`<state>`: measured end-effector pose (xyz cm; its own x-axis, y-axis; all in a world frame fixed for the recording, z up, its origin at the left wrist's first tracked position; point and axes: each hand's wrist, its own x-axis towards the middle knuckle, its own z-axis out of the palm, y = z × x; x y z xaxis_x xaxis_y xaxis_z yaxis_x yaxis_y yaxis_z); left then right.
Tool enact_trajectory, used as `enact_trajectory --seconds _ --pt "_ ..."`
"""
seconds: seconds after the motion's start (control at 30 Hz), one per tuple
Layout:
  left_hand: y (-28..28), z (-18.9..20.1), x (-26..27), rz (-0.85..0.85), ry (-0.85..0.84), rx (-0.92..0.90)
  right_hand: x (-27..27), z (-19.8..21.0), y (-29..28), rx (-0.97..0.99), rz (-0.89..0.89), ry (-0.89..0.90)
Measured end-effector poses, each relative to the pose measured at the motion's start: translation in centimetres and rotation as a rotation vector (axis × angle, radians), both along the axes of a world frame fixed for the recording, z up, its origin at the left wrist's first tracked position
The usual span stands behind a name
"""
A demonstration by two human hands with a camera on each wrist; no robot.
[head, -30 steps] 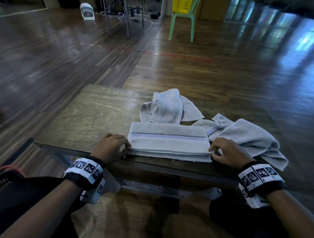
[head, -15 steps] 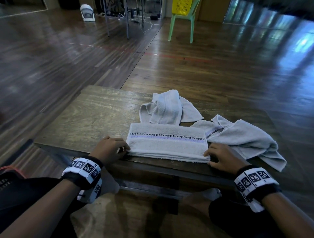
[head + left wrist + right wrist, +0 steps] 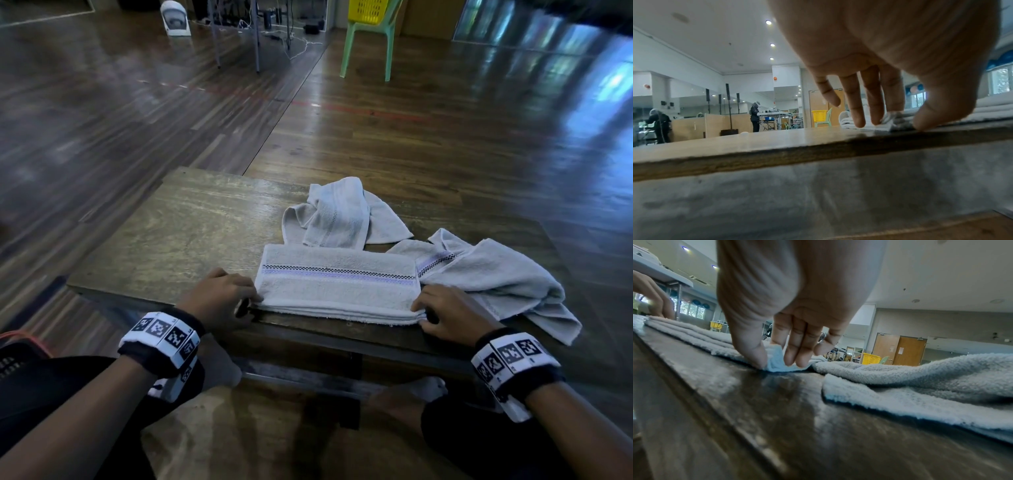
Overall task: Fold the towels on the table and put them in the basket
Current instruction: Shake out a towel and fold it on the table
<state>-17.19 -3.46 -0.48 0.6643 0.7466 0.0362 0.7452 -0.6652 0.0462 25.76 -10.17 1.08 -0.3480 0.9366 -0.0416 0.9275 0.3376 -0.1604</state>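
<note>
A folded grey towel (image 3: 337, 284) with a purple and checked stripe lies along the near edge of the wooden table (image 3: 178, 236). My left hand (image 3: 248, 303) pinches its near left corner (image 3: 893, 121) between thumb and fingers. My right hand (image 3: 423, 310) pinches the near right corner (image 3: 775, 361) the same way. Two crumpled grey towels lie loose: one (image 3: 339, 216) behind the folded towel, one (image 3: 500, 277) to its right, draping toward the table's right edge. A yellow basket (image 3: 368, 10) sits on a green chair far across the room.
The green chair (image 3: 366, 51) with the basket stands on the wooden floor beyond the table. Metal table legs (image 3: 236, 37) and cables are at the far back, a white fan (image 3: 174, 19) to their left. The left half of the table is bare wood.
Both hands slid slightly nearer along the towel's ends to its near corners and now pinch them. The towel itself has hardly shifted.
</note>
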Motion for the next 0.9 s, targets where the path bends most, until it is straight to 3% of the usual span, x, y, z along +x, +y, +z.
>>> enact_trajectory --seconds 0.13,0.27,0.4,0.53,0.67,0.73,0.8,0.9 --pt "0.0 0.3 0.2 -0.061 0.067 -0.002 -0.2 0.3 0.0 0.011 0.000 0.022" --pt "-0.7 0.8 0.5 -0.126 0.132 0.011 0.0 0.8 -0.1 -0.147 -0.053 0.068" --pt "-0.8 1.2 -0.1 -0.029 -0.128 -0.113 0.2 1.5 -0.1 -0.225 -0.130 0.223" --pt "-0.7 3.6 -0.3 0.039 -0.538 -0.232 0.6 3.6 0.1 -0.113 -0.176 0.384" --pt "-0.9 6.8 0.4 0.124 -0.789 -0.257 0.8 6.6 0.4 -0.084 -0.197 0.631" --pt "-1.1 7.8 0.4 0.104 -0.854 -0.377 0.7 8.1 0.2 -0.119 -0.181 0.823" --pt "-1.1 8.4 0.3 0.082 -0.854 -0.522 0.9 8.7 0.3 -0.175 -0.183 0.895" --pt "-0.4 7.6 0.4 0.107 -0.654 -0.576 1.1 7.6 1.0 -0.287 -0.206 0.657"
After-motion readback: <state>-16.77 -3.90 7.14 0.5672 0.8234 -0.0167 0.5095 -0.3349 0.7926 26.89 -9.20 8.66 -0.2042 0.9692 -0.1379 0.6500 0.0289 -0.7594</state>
